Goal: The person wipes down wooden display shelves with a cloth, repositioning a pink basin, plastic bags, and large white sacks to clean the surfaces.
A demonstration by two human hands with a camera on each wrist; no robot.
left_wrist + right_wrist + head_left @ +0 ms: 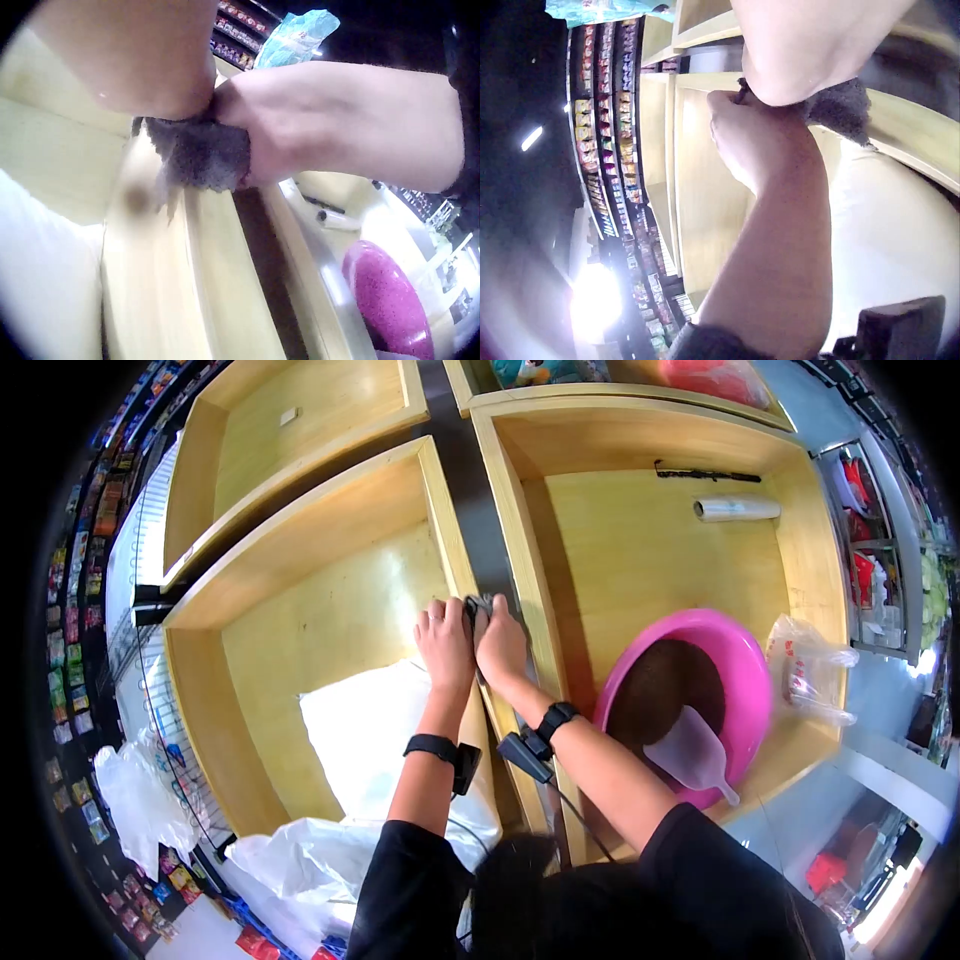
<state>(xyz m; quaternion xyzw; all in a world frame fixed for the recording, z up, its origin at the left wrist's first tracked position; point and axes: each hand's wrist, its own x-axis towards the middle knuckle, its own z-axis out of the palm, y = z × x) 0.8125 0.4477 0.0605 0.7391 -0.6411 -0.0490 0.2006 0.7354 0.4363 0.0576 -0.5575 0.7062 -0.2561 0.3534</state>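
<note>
A dark grey cloth lies over the top edge of the wooden bin divider. Both hands meet at it: my left hand grips it from the left with curled fingers, and my right hand holds it from the right. In the left wrist view the cloth hangs in a bunched fold along the wooden rim, with its lower edge ragged. The right wrist view has the cloth showing beneath my right hand, beside my left hand. The fingertips are mostly hidden.
White plastic sheeting covers part of the left bin. Inside the right bin are a pink basin with dark grains and a translucent scoop, a clear bag, and a plastic film roll. Shelves of packets stand left.
</note>
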